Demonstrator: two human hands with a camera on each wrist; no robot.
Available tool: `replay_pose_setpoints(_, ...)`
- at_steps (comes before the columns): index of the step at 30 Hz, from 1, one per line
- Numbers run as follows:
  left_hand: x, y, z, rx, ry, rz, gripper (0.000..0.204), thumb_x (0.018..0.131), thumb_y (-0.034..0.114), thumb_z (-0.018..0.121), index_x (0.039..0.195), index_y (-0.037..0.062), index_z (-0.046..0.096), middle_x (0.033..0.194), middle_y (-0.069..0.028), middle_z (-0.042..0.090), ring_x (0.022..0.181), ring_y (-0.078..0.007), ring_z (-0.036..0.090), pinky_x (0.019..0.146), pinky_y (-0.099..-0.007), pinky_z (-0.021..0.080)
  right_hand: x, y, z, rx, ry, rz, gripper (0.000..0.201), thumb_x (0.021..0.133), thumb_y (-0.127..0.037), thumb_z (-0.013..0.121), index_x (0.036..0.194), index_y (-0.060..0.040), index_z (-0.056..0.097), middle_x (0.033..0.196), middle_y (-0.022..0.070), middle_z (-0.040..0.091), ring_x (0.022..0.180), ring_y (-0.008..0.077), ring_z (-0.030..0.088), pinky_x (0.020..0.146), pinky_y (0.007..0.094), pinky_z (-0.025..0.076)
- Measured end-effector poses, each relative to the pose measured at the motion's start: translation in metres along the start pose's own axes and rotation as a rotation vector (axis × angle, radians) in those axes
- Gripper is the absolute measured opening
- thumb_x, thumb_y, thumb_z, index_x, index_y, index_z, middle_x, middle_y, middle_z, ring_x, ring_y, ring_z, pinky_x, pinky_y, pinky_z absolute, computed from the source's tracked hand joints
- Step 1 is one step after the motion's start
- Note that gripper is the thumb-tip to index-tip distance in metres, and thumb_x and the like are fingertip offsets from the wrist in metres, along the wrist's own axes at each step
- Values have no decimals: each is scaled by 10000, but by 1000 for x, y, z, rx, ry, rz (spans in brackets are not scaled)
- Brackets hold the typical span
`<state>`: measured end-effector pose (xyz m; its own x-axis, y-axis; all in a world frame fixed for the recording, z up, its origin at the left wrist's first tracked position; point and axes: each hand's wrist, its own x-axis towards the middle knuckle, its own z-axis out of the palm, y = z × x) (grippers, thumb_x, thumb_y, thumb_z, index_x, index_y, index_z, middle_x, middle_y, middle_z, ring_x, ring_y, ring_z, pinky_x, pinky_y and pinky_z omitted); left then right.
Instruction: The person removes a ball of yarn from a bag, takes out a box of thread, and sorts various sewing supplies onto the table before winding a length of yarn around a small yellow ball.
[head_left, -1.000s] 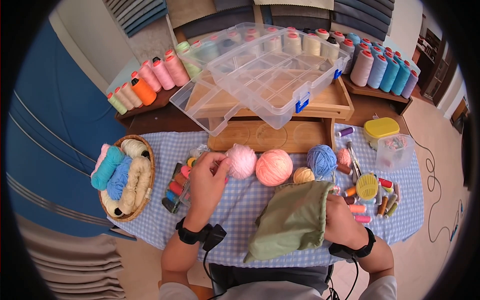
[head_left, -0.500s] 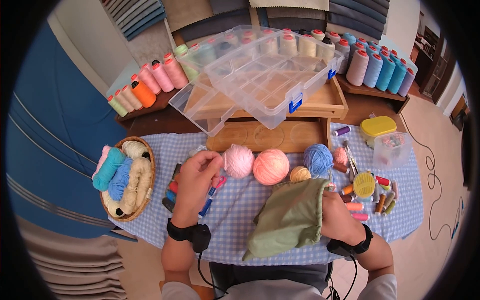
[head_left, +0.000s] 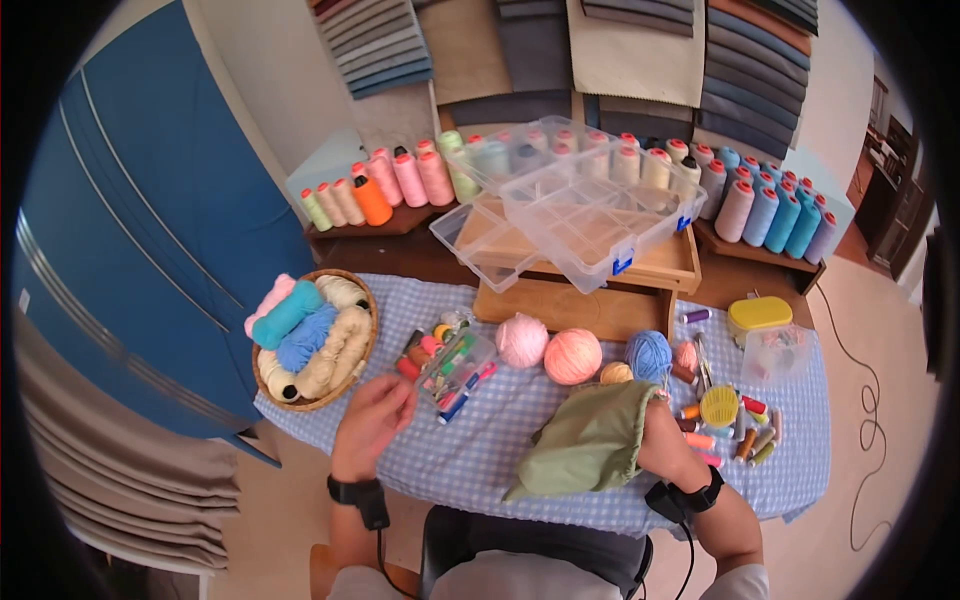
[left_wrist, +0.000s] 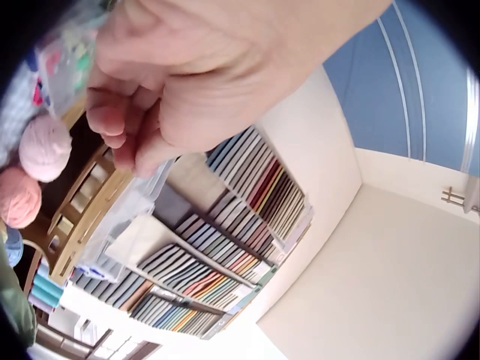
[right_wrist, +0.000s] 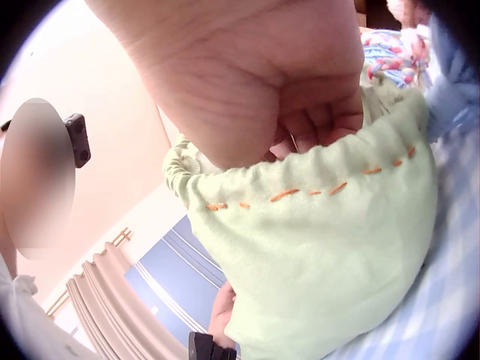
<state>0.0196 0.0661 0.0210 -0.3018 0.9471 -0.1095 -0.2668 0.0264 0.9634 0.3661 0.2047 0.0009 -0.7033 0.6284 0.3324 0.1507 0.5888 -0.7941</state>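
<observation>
A green cloth bag (head_left: 585,440) with orange running stitches round its gathered rim lies at the table's front. My right hand (head_left: 668,440) reaches into its mouth, palm toward the right wrist camera; the fingertips are hidden inside, so I cannot tell what they hold. The left hand (head_left: 372,425) hovers over the table's front left, fingers loosely bent and thumb close to the fingertips, with nothing visible between them. Nearest to it lies a clear box (head_left: 458,372) of small coloured items, with a blue pen-like tool (head_left: 455,408) beside it.
Behind the bag sit a pink yarn ball (head_left: 521,341), a peach yarn ball (head_left: 573,357) and a blue yarn ball (head_left: 649,357). Loose spools (head_left: 747,445) lie right, a yarn basket (head_left: 375,345) left. A clear divided case (head_left: 590,240) rests on the wooden stand behind.
My left hand has moved left and toward me, away from the pink yarn ball, uncovering the clear box. The right hand stays in the bag's mouth. The head view has tilted up.
</observation>
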Motion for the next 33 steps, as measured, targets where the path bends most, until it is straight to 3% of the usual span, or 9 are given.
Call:
replay_pose_setpoints(11, -189, -79, -200, -60, 795, -26, 222, 925, 247, 626, 797, 77, 562, 725, 4, 544, 659, -71, 520, 546, -208, 407, -3, 12, 2, 72, 40, 30, 308, 789, -105, 674, 1068, 21, 641, 1069, 197, 654, 1005, 366, 610, 872, 403, 482)
replay_pose_setpoints(14, -218, -142, -278, 184, 1276, -259, 182, 870, 243, 667, 871, 65, 629, 714, -13, 573, 706, -149, 596, 596, -289, 488, -4, 13, 1, 34, 4, 28, 305, 794, -104, 665, 1071, 21, 643, 1070, 198, 656, 1003, 367, 611, 884, 405, 476)
replay_pose_setpoints(16, -243, -200, -360, 1106, 1523, -286, 290, 822, 208, 677, 1071, 63, 657, 646, -35, 571, 705, -286, 636, 650, -417, 529, -6, 11, 0, 31, -1, 27, 303, 795, -101, 661, 1072, 21, 643, 1076, 199, 655, 1006, 367, 610, 888, 404, 475)
replay_pose_setpoints(19, -219, -177, -271, 1594, 1881, -541, 552, 779, 158, 673, 1308, 65, 546, 856, -189, 662, 894, -371, 654, 787, -481, 527, -4, 10, 0, 54, -5, 42, 303, 794, -96, 661, 1073, 19, 643, 1091, 198, 654, 1015, 367, 609, 897, 403, 472)
replay_pose_setpoints(21, -220, -140, -250, 1329, 1707, -729, 647, 787, 136, 658, 1390, 63, 435, 1125, -305, 590, 1049, -319, 619, 857, -457, 511, -2, 11, 2, 73, -11, 65, 305, 791, -94, 664, 1074, 18, 644, 1099, 196, 653, 1020, 366, 609, 903, 403, 471)
replay_pose_setpoints(24, -219, -128, -260, 675, 1553, -487, 607, 795, 79, 627, 1373, 38, 444, 1215, -316, 538, 1069, -304, 607, 851, -420, 514, -3, 13, 2, 89, 29, 20, 308, 785, -91, 671, 1072, 19, 645, 1104, 192, 652, 1020, 363, 611, 905, 403, 472)
replay_pose_setpoints(26, -214, -136, -278, 1760, 1632, 622, 435, 845, 80, 602, 1264, -13, 531, 767, -191, 624, 715, -294, 650, 668, -391, 534, -3, 9, -2, 23, -25, 22, 321, 780, -94, 680, 1078, 19, 642, 1107, 189, 650, 1021, 361, 611, 910, 402, 472)
replay_pose_setpoints(30, -176, -57, -196, 1300, 1622, 474, 296, 900, 81, 568, 1173, -36, 578, 608, -93, 571, 541, -195, 579, 542, -303, 484, -2, 5, -4, 33, -125, 135, 391, 770, -75, 703, 1136, 25, 609, 1166, 174, 630, 1079, 323, 598, 962, 392, 449)
replay_pose_setpoints(33, -138, 8, -109, 739, 1299, -45, 234, 942, 92, 536, 1143, -19, 581, 657, -57, 566, 563, -98, 526, 533, -249, 444, -2, -1, 1, 202, -20, 115, 354, 780, -109, 689, 1109, 6, 630, 1152, 176, 640, 1075, 352, 601, 950, 405, 461)
